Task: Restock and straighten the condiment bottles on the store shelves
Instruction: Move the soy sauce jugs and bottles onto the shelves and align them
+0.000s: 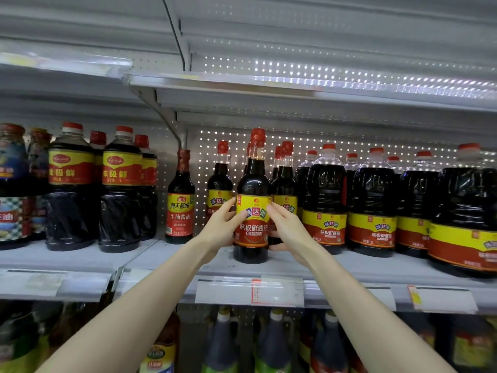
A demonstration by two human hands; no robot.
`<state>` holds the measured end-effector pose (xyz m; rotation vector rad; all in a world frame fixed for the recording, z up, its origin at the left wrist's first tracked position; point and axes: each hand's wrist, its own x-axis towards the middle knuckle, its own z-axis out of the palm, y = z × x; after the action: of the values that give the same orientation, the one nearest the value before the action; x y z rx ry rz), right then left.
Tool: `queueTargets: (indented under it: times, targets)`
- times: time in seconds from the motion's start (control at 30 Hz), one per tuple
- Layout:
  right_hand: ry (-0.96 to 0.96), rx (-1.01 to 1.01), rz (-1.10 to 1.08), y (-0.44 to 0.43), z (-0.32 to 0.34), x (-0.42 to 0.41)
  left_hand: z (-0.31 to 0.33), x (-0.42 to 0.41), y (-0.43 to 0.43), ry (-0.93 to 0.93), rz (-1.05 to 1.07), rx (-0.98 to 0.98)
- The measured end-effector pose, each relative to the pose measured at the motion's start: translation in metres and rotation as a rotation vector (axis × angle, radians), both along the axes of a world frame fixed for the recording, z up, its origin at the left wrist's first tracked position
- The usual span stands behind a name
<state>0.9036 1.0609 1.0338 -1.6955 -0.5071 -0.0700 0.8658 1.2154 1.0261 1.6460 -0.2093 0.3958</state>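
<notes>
A tall dark soy sauce bottle (252, 200) with a red cap and a yellow-and-red label stands upright near the front of the middle shelf (349, 267). My left hand (223, 227) grips its left side at the label. My right hand (286, 230) grips its right side, fingers curled round the label. Matching bottles stand behind it on the left (219, 181) and on the right (285, 179).
A smaller red-labelled bottle (180, 200) stands alone to the left. Large jugs (325, 203) fill the shelf's right part, and big bottles (121, 189) fill the left bay. Price tags (250, 290) line the shelf edge. More bottles sit on the shelf below. The shelf above holds nothing visible.
</notes>
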Motion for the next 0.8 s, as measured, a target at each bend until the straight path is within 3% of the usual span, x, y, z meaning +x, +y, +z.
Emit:
queueTargets:
  times: [0.8]
  targets:
    - [0.125, 0.046, 0.102, 0.001, -0.005, 0.004, -0.003, -0.015, -0.012, 0.017, -0.007, -0.047]
